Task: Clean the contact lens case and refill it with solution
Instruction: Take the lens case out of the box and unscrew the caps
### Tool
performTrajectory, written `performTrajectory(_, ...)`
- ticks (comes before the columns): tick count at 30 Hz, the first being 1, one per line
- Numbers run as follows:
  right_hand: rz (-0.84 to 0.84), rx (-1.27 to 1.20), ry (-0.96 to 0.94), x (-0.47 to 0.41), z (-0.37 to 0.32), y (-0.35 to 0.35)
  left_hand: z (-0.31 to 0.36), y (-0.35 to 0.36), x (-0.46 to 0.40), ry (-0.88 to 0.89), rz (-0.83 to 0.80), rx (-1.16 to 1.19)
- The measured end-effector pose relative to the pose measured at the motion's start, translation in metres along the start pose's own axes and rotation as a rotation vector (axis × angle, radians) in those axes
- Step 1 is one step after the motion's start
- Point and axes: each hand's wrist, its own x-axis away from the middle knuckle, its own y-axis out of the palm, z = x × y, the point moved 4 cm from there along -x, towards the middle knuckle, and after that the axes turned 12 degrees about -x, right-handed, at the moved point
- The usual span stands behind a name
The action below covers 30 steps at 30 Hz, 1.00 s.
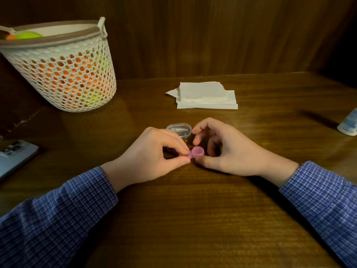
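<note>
A small pink contact lens case (196, 152) lies on the wooden table (193, 219) between my hands. My left hand (154, 157) pinches its left end between thumb and forefinger, hiding that half. My right hand (226, 149) curls around the right well, thumb on the table just below it and fingers arched above; whether the fingers touch the case is unclear. The right well's round pink top faces up. A white bottle of solution (348, 124) lies at the table's right edge, partly cut off.
A clear plastic box (178, 129) holding small white tools sits just behind my hands. Folded white tissues (204, 96) lie farther back. A white mesh basket (61, 66) with orange and green contents stands at back left. A phone (13, 155) lies at the left edge.
</note>
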Motion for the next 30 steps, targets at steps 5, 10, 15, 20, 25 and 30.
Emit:
performTrajectory(5,0.036,0.046,-0.012,-0.0008,-0.0015,0.0000,0.0001,0.0000,-0.0001,0.008,-0.006,0.005)
performTrajectory(10,-0.007,0.004,-0.024,-0.0006,-0.0013,-0.0011,-0.0009,0.0005,-0.0009,-0.004,-0.008,0.014)
performTrajectory(15,0.030,0.069,-0.014,0.0004,-0.0014,-0.0002,-0.0010,0.0007,-0.0003,-0.007,-0.013,0.018)
performTrajectory(20,0.011,0.023,-0.023,0.0004,-0.0036,-0.0009,-0.0016,0.0008,-0.0001,-0.008,-0.014,0.019)
performTrajectory(25,-0.006,0.037,-0.018,0.0023,-0.0058,0.0002,-0.0013,0.0007,-0.0006,-0.010,-0.015,0.014)
performTrajectory(30,0.053,0.124,-0.026,0.0011,-0.0078,-0.0007,-0.0018,0.0007,-0.0005,-0.007,-0.017,0.019)
